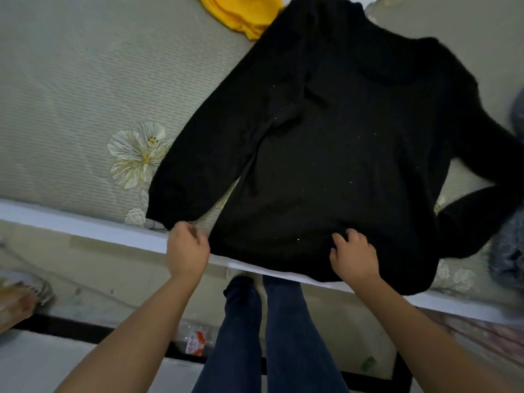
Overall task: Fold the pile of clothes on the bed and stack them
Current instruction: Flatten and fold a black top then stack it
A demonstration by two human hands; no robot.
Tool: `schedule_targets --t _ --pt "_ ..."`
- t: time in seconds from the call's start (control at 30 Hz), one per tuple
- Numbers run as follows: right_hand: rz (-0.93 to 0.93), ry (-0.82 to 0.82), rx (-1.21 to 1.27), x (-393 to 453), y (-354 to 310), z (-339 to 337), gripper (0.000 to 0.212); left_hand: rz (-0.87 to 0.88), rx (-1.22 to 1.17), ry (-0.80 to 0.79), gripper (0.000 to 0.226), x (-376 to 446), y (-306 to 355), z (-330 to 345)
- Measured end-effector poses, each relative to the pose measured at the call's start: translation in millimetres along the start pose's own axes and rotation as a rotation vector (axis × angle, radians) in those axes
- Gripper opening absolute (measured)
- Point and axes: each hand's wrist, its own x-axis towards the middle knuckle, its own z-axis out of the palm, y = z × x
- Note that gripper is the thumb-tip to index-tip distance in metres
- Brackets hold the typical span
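A black long-sleeved sweater (334, 143) lies spread flat on the bed, its hem at the bed's near edge and its collar pointing away. My left hand (187, 249) pinches the hem's left corner, just below the left sleeve's cuff. My right hand (353, 255) rests on the hem near its middle, with the fingers curled into the fabric. The right sleeve bends back toward the hem at the right side.
The bed (71, 95) has a striped pale cover with printed flowers. A yellow garment (243, 12) lies at the far edge. Grey fluffy clothing (507, 251) sits at the right. My legs stand against the white bed edge (85, 226), and a plastic bottle (195, 340) lies on the floor.
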Motion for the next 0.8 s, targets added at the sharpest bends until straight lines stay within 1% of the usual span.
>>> schedule_targets --t 0.1,0.13,0.17,0.2,0.27,0.3,0.33,0.4,0.47,0.5,0.57,0.6,0.63,0.67,0.7,0.73,0.77,0.8 --pt "-0.112 0.109 0.040 19.9 -14.9 -20.4 0.034 0.014 0.013 0.216 0.051 23.0 11.7 -11.6" --pt "-0.164 0.171 0.078 30.0 -19.1 -24.7 0.033 -0.013 0.003 0.259 0.060 32.3 14.7 -14.4" --pt "-0.203 0.215 0.091 39.8 -24.8 -30.5 0.036 -0.047 -0.005 0.272 0.066 41.7 17.7 -17.1" --pt "-0.223 0.229 0.108 48.6 -31.7 -37.0 0.042 -0.085 -0.002 0.246 0.072 50.5 20.2 -19.3" --pt "-0.233 0.216 0.104 66.5 -45.3 -51.9 0.051 -0.129 0.082 0.107 0.078 63.1 24.0 -23.3" --pt "-0.226 0.223 0.130 77.6 -49.0 -58.0 0.055 -0.122 0.144 0.034 0.078 67.4 24.7 -25.1" --pt "-0.216 0.239 0.171 87.8 -52.6 -64.7 0.058 -0.111 0.189 -0.023 0.073 71.0 24.5 -27.2" --pt "-0.200 0.267 0.257 103.0 -61.1 -81.9 0.064 -0.076 0.183 -0.058 0.054 76.4 24.0 -31.9" --pt "-0.217 0.310 0.291 118.2 -66.1 -99.7 0.067 -0.045 0.060 -0.022 0.034 78.3 26.1 -36.9" --pt "-0.234 0.325 0.292 125.9 -67.7 -108.3 0.068 -0.073 -0.077 0.012 0.027 79.4 28.2 -39.8" --pt "-0.265 0.317 0.356 140.5 -71.0 -124.1 0.069 -0.249 -0.481 0.077 0.015 83.8 39.9 -51.3" --pt "-0.275 0.270 0.432 147.3 -74.5 -131.9 0.070 -0.334 -0.705 0.094 0.011 86.3 50.6 -59.1" --pt "-0.297 0.194 0.513 153.3 -79.9 -138.9 0.069 -0.400 -0.910 0.122 0.011 89.2 61.4 -66.7" --pt "-0.334 0.107 0.570 158.3 -86.7 -144.2 0.067 -0.445 -1.064 0.152 0.011 91.0 72.7 -74.5" --pt "-0.372 0.028 0.592 162.3 -93.2 -148.0 0.065 -0.455 -1.141 0.180 0.014 93.7 83.8 -81.9" --pt "-0.413 -0.029 0.585 166.6 -98.2 -151.0 0.062 -0.445 -1.142 0.193 0.026 94.8 98.0 -90.5" --pt "-0.460 -0.064 0.554 169.5 -100.9 -154.1 0.059 -0.424 -1.051 0.206 0.035 95.6 113.6 -96.7" --pt "-0.507 -0.086 0.510 171.8 -101.0 -156.6 0.056 -0.413 -1.013 0.208 0.039 97.4 127.7 -99.6"
